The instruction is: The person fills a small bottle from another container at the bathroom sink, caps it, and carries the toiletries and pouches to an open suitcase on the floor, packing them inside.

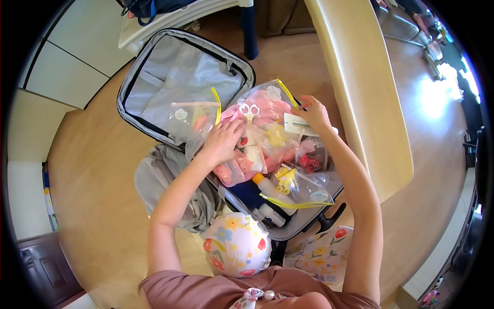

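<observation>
An open suitcase (186,77) lies on the floor, its lower half filled with clear zip bags. My left hand (224,140) rests with fingers spread on a bag of pink items (229,172), beside white-handled scissors (249,110). At the upper right of the pile, my right hand (314,114) has its fingers bent at the edge of a yellow-zip bag (272,93), above a white flat item (298,125); what its fingertips hold is hidden. Nearer me are a bottle with an orange cap (267,183) and a bag with yellow items (286,178).
Grey cloth (164,177) lies left of the suitcase. A long wooden bench-like surface (360,87) runs along the right. A white table (170,20) stands behind. Floral fabric (237,244) covers my knee, and white cabinets (67,67) stand at the left.
</observation>
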The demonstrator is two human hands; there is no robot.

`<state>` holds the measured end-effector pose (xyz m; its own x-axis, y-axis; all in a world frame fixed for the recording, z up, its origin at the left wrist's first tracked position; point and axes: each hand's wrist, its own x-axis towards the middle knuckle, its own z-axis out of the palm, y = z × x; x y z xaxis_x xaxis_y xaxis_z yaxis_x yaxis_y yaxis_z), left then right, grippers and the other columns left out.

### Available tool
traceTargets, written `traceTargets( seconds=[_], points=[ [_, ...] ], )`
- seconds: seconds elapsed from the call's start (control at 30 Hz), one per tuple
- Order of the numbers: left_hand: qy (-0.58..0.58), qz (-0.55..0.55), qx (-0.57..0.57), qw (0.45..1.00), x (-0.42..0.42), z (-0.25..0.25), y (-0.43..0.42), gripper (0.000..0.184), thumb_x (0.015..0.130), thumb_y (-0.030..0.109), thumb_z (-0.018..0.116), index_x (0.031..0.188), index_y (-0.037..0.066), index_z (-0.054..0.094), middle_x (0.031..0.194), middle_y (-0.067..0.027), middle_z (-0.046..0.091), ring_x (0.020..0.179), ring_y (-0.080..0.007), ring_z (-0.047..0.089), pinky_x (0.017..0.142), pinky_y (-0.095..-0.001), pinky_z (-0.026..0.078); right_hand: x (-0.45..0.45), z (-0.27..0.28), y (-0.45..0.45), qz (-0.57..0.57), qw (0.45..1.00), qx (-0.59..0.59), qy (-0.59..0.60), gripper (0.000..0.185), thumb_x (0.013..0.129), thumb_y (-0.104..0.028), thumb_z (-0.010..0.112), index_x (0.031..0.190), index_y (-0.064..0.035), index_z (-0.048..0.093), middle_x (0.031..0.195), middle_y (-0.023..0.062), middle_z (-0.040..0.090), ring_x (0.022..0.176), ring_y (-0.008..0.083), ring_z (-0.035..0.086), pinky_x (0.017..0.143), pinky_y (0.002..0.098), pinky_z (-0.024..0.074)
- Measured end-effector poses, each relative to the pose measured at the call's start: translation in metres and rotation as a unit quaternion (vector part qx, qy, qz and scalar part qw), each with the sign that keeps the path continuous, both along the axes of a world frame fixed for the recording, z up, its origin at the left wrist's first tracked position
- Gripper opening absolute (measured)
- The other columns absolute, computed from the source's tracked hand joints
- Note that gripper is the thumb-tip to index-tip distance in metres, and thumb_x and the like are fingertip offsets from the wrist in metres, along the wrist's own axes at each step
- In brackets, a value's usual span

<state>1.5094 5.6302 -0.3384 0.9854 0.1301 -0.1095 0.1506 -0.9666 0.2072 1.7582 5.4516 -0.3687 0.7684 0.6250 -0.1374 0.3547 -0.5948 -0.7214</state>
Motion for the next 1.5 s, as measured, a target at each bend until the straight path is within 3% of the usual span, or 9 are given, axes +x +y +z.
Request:
traceTargets(
  seconds=[0.27, 0.37, 0.5, 0.7, 0.8, 1.0, 1.2, 1.4, 1.5],
  points=[
    [-0.012, -0.058, -0.034, 0.998, 0.013, -0.008, -0.004, 0.080, 0.061, 0.029, 0.076, 0.132, 0.014, 0.041, 0.137, -0.0065, 0.036, 0.128, -0.0244, 0.033, 0.104, -0.0443, 0.024, 0.023, -0.017, -0.007, 0.021, 0.993, 0.039, 0.108, 0.031, 0.074, -0.026, 0.070, 0.093, -0.0026, 0.064, 0.075, 0.0096, 0.064, 0.068, 0.0154, 0.059, 0.064, 0.0308, 0.0455],
    [0.007, -0.077, -0.049, 0.996, 0.008, -0.006, -0.001, 0.073, 0.063, 0.030, 0.074, 0.127, 0.011, 0.043, 0.136, -0.0068, 0.038, 0.127, -0.0246, 0.033, 0.104, -0.0446, 0.024, 0.018, 0.041, -0.031, 0.022, 0.998, 0.028, 0.052, 0.019, 0.075, -0.019, 0.068, 0.085, -0.0029, 0.066, 0.069, 0.0068, 0.063, 0.062, 0.0120, 0.057, 0.060, 0.0289, 0.0449],
    [-0.138, -0.147, -0.064, 0.977, 0.016, -0.027, 0.003, 0.056, 0.066, 0.030, 0.073, 0.111, 0.006, 0.050, 0.125, -0.0085, 0.046, 0.120, -0.0253, 0.041, 0.099, -0.0421, 0.031, 0.026, 0.068, -0.075, 0.067, 0.997, -0.016, 0.024, 0.019, 0.078, -0.019, 0.067, 0.088, -0.0033, 0.063, 0.069, 0.0044, 0.059, 0.064, 0.0107, 0.055, 0.062, 0.0285, 0.0442],
    [-0.063, -0.092, 0.001, 0.994, 0.050, -0.030, -0.016, 0.041, 0.070, 0.028, 0.070, 0.099, 0.005, 0.055, 0.101, -0.0111, 0.051, 0.100, -0.0284, 0.053, 0.080, -0.0387, 0.046, 0.011, 0.091, -0.099, 0.133, 0.981, -0.129, 0.058, 0.021, 0.079, -0.017, 0.068, 0.096, -0.0048, 0.064, 0.077, 0.0025, 0.062, 0.072, 0.0099, 0.056, 0.068, 0.0278, 0.0456],
    [0.018, -0.140, -0.003, 0.990, 0.061, -0.021, -0.018, 0.041, 0.070, 0.025, 0.070, 0.102, 0.006, 0.055, 0.100, -0.0130, 0.052, 0.093, -0.0301, 0.056, 0.076, -0.0402, 0.048, 0.004, 0.085, -0.104, 0.175, 0.973, -0.146, 0.035, 0.019, 0.077, -0.015, 0.066, 0.092, -0.0040, 0.061, 0.075, 0.0088, 0.061, 0.072, 0.0181, 0.058, 0.066, 0.0319, 0.0459],
    [-0.080, -0.206, 0.053, 0.974, 0.059, -0.042, -0.018, 0.022, 0.071, 0.016, 0.064, 0.090, 0.007, 0.063, 0.098, -0.0113, 0.055, 0.085, -0.0280, 0.059, 0.073, -0.0400, 0.049, -0.005, 0.071, -0.107, 0.223, 0.962, -0.154, 0.023, 0.019, 0.075, -0.014, 0.066, 0.090, -0.0040, 0.061, 0.076, 0.0140, 0.061, 0.072, 0.0274, 0.060, 0.066, 0.0353, 0.0466],
    [-0.132, -0.199, 0.010, 0.971, 0.052, -0.043, -0.008, 0.016, 0.074, 0.009, 0.057, 0.088, 0.007, 0.062, 0.106, -0.0076, 0.056, 0.089, -0.0265, 0.059, 0.076, -0.0388, 0.049, -0.006, 0.069, -0.108, 0.214, 0.965, -0.152, 0.028, 0.020, 0.074, -0.013, 0.066, 0.091, -0.0036, 0.061, 0.077, 0.0140, 0.062, 0.072, 0.0280, 0.060, 0.067, 0.0357, 0.0471],
    [-0.213, -0.030, -0.173, 0.961, 0.052, -0.005, -0.010, 0.009, 0.080, 0.007, 0.053, 0.089, 0.005, 0.054, 0.095, -0.0111, 0.056, 0.085, -0.0327, 0.057, 0.073, -0.0377, 0.047, -0.005, 0.067, -0.114, 0.185, 0.968, -0.166, 0.021, 0.026, 0.076, -0.016, 0.066, 0.099, -0.0048, 0.059, 0.079, 0.0136, 0.061, 0.072, 0.0259, 0.059, 0.067, 0.0356, 0.0464],
    [-0.319, -0.018, -0.265, 0.910, 0.069, 0.008, 0.006, 0.008, 0.081, 0.004, 0.053, 0.089, 0.004, 0.053, 0.087, -0.0121, 0.057, 0.080, -0.0342, 0.056, 0.069, -0.0368, 0.046, -0.001, 0.060, -0.116, 0.165, 0.974, -0.156, -0.012, 0.036, 0.074, -0.016, 0.068, 0.107, -0.0074, 0.056, 0.091, 0.0122, 0.062, 0.076, 0.0254, 0.059, 0.068, 0.0361, 0.0465]
  ],
)
